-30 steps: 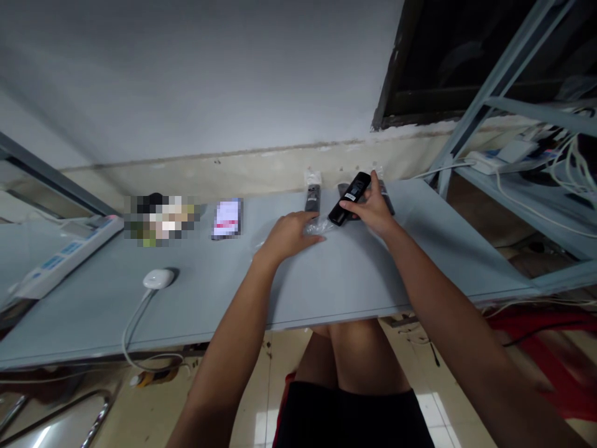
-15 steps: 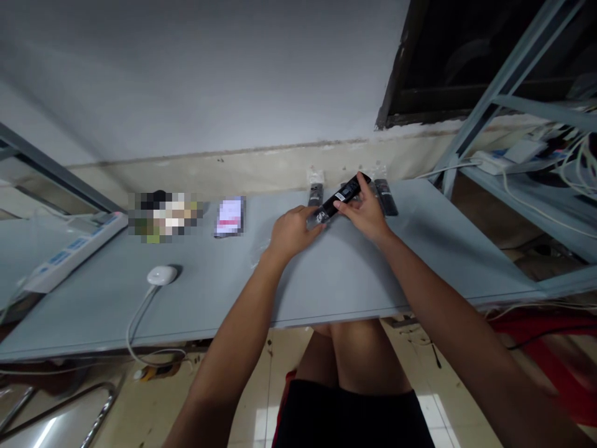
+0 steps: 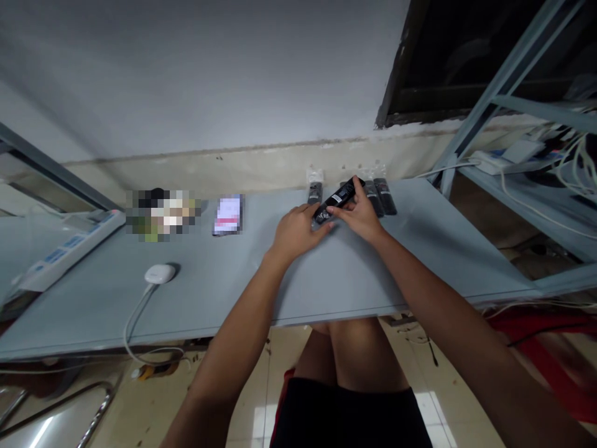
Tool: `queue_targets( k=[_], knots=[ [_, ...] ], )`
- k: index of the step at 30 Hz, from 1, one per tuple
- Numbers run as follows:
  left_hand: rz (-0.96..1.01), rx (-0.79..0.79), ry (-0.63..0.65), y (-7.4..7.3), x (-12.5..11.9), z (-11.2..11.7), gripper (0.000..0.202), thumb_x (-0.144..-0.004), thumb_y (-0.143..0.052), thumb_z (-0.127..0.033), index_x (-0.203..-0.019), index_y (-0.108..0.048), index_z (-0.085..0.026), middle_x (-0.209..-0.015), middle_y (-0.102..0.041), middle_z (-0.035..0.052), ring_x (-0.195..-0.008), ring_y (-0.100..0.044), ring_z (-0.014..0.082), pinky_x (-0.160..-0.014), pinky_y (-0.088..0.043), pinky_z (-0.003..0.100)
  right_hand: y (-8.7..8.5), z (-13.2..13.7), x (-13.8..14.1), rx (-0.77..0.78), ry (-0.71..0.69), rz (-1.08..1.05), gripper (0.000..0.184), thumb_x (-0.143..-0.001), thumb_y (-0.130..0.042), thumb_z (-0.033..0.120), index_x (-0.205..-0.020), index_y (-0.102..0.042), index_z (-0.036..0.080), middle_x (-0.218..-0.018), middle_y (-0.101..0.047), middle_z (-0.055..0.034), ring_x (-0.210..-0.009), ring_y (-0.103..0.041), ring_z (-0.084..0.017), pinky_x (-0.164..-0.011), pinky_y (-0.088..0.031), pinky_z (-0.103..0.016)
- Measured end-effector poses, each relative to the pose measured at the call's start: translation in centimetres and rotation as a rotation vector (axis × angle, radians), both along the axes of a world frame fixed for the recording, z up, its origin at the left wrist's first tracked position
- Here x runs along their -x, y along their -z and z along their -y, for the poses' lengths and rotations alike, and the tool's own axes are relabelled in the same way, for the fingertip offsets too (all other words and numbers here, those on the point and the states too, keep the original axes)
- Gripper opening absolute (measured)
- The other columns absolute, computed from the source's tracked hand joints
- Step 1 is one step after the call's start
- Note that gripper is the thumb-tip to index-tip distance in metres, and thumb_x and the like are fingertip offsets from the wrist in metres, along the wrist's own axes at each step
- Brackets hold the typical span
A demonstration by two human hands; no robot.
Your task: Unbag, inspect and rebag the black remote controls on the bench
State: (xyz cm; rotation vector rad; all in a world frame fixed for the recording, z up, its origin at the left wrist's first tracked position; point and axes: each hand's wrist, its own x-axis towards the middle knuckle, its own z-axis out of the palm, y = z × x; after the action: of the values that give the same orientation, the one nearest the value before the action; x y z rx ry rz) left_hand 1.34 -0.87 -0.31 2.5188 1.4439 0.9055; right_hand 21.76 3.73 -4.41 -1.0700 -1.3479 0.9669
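1. While both hands are working over the middle of the table (image 3: 336, 280), the black device (image 3: 342, 195) is sitting between them, slanting from lower left to upper right, white label facing up.
2. Right hand (image 3: 358, 213): grip is clamping on the device, index finger reaching along toward its upper end, thumb pressing nearer the lower half.
3. Left hand (image 3: 301, 230): fingers and thumb are flanking the device's lower end. Can't tell if this grip is clamping or just touching.
4. Can't tell whether the device is touching the table underneath.
5. One bagged unit (image 3: 316, 188) is lying behind the left hand, near the wall (image 3: 209, 74).
6. Two more, the inner pack (image 3: 374, 200) and the outer pack (image 3: 385, 198), are lying side by side just beyond the right hand.
7. Left of the hands, the phone (image 3: 228, 213) is showing a lit, pixelated screen.
8. The white puck (image 3: 159, 274) is resting nearer the front edge, its cable hanging over.
9. The power strip (image 3: 74, 247) is lying at far left.
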Motion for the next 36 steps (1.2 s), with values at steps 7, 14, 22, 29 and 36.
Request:
queue_targets(
  k=[7,14,22,29,36],
  knots=[
    [0.386,0.365,0.018,-1.1,0.8,-0.5,0.044,-0.100,-0.060,-0.041,-0.133,-0.073,-0.014,-0.122,-0.079,0.0141,-0.103,-0.074,0.0268,-0.096,-0.056,0.039,0.3,-1.2,-1.7,0.017,-0.078,-0.052,0.125,-0.075,-0.092,0.039,-0.173,-0.013,0.038,-0.153,-0.058,-0.0122,-0.109,-0.073,-0.026,-0.097,-0.064,-0.044],
    [0.580,0.630,0.058,-1.0,1.2,-1.0,0.034,-0.091,-0.068,-0.043,-0.101,-0.081,-0.014,-0.089,-0.078,0.0065,-0.081,-0.066,0.0187,-0.079,-0.049,0.031,-0.6,-0.3,-2.2,0.068,-0.259,-0.092,0.118,-0.083,-0.088,0.028,-0.172,-0.012,0.038,-0.145,-0.067,-0.0114,-0.110,-0.076,-0.026,-0.102,-0.062,-0.049],
    [0.615,0.796,0.053,-0.6,1.6,-1.2,0.019,-0.084,-0.077,-0.034,-0.085,-0.079,-0.015,-0.070,-0.066,0.0027,-0.064,-0.053,0.0132,-0.067,-0.039,0.029,-1.2,0.9,-1.9,0.114,-0.384,-0.094,0.123,-0.076,-0.092,0.020,-0.172,-0.016,0.035,-0.145,-0.067,-0.0117,-0.098,-0.078,-0.022,-0.098,-0.063,-0.043],
    [0.736,0.735,0.042,0.2,1.2,-1.5,0.017,-0.080,-0.078,-0.031,-0.082,-0.077,-0.014,-0.075,-0.068,0.0037,-0.069,-0.055,0.0136,-0.074,-0.042,0.031,-1.3,1.0,-1.6,0.081,-0.399,-0.031,0.110,-0.073,-0.095,0.029,-0.162,-0.030,0.032,-0.111,-0.078,-0.0061,-0.090,-0.077,-0.022,-0.091,-0.063,-0.042],
    [0.866,0.674,0.061,0.6,-0.1,-1.3,0.022,-0.073,-0.083,-0.035,-0.080,-0.075,-0.016,-0.079,-0.071,0.0037,-0.071,-0.056,0.0139,-0.076,-0.045,0.030,-1.5,0.9,-2.0,0.088,-0.461,-0.035,0.072,-0.074,-0.093,0.040,-0.132,-0.053,0.027,-0.085,-0.076,0.0008,-0.079,-0.074,-0.020,-0.077,-0.058,-0.033]
  ],
)
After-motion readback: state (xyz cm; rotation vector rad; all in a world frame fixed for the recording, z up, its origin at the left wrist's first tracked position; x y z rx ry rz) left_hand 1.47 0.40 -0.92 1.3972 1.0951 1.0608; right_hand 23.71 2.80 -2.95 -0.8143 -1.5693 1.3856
